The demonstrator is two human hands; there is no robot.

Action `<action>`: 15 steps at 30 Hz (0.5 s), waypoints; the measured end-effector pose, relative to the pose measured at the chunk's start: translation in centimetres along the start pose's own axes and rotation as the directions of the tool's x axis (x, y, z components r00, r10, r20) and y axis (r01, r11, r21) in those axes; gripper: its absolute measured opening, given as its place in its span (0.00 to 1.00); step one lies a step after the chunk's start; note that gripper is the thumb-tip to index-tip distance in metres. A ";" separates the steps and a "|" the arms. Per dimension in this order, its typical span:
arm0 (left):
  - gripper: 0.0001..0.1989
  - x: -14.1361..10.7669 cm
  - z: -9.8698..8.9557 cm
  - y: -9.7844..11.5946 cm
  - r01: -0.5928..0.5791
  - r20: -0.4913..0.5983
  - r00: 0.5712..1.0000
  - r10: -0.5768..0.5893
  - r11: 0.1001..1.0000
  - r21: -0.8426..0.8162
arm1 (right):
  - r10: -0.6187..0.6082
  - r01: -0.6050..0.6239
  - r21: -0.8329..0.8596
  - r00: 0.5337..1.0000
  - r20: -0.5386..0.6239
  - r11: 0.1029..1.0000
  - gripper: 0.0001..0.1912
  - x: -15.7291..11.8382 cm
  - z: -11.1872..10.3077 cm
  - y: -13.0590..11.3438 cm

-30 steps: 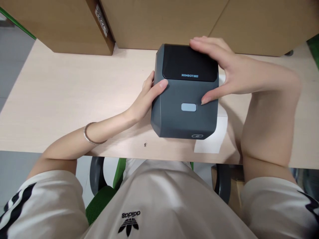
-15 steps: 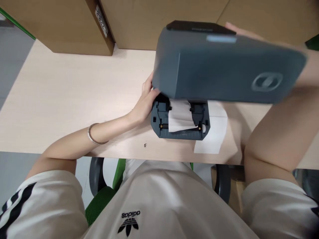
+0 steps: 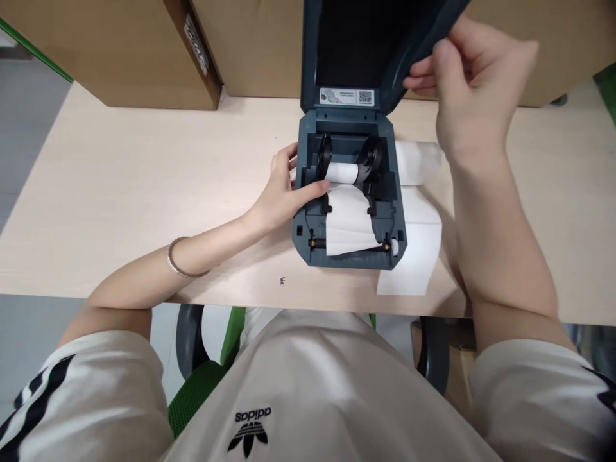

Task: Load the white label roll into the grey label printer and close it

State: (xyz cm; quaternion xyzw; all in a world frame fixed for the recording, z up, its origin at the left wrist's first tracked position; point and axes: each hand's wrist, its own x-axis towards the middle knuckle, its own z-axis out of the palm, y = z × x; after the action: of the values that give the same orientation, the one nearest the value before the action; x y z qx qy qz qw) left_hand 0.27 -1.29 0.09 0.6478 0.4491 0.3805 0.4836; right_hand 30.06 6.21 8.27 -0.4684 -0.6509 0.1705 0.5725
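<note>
A dark blue-grey label printer [image 3: 302, 221] stands on the table with its lid [image 3: 312, 58] raised at the back. Inside, a small white paper roll [image 3: 342, 172] sits between two black round holders [image 3: 371, 157]. Its paper strip [image 3: 349, 218] runs forward over the black roller [image 3: 318, 244], the front end loose and uneven. My left hand [image 3: 283, 192] grips the printer's left wall, fingers outside, thumb reaching in to the strip by the roll. At the lid's right edge, my right hand [image 3: 474, 90] has its fingers curled against it; part of its hold is hidden.
White paper [image 3: 418, 237] lies on the table [image 3: 120, 192] along the printer's right side. Large cardboard boxes [image 3: 260, 48] stand close behind. A small dark mark [image 3: 282, 280] is near the front edge. Chair armrests [image 3: 190, 340] are below the table.
The lid has swung up and back, uncovering the roll and holders inside. My right hand has come into view at the lid's edge. My left hand stays on the printer's left side.
</note>
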 end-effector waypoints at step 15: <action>0.35 0.3 0.3 1.9 -0.067 -0.010 0.998 0.068 0.991 0.113 | -0.070 0.345 -0.284 0.736 0.673 0.894 0.13 -3.2 1.6 -2.9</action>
State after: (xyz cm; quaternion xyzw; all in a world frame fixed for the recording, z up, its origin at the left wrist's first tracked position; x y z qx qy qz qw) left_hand 1.03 -1.35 1.89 0.6863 0.4509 0.3752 0.4300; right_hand 27.10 2.68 8.16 -0.4074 -0.8773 0.1217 0.2226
